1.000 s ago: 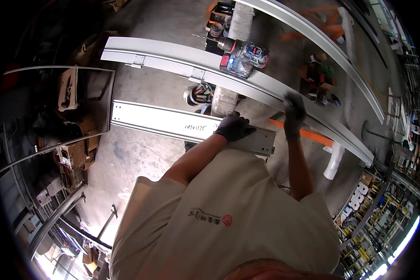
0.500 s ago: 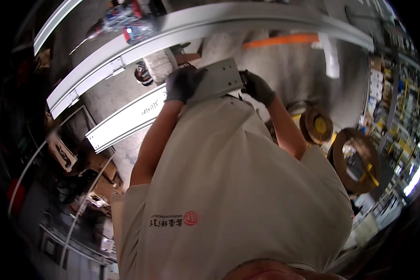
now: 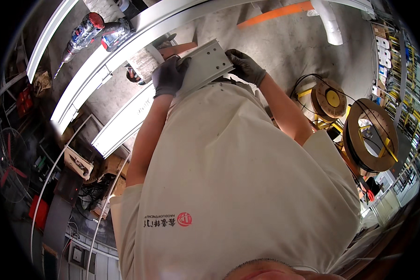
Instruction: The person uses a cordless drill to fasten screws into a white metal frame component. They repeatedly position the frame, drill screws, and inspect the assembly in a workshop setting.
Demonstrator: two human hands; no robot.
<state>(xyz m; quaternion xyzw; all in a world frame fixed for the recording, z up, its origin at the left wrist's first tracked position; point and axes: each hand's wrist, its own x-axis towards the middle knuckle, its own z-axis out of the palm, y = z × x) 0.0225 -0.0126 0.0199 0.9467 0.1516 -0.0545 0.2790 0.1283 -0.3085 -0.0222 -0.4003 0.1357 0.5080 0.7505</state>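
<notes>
A long white metal profile (image 3: 201, 65) with several small holes near its end lies slantwise in front of me. Its far part runs off to the left and shines brightly under the light. My gloved left hand (image 3: 169, 77) is closed around the profile's far edge, thumb lying on top. At the right end, my gloved right hand (image 3: 247, 69) grips the profile's end edge with bent fingers. Its fingertips are partly hidden behind that end.
A longer white profile (image 3: 86, 77) spans the space beyond, with a cordless drill (image 3: 81, 35) beside it and an orange bar (image 3: 275, 15) farther right. Cable reels (image 3: 329, 99) stand at my right. Cardboard boxes (image 3: 112, 168) and a fan (image 3: 11, 163) are at the left.
The view has shifted, and things on the right appear farther right. Both hands stay on the profile. The drill looks sharper and sits farther left in the picture.
</notes>
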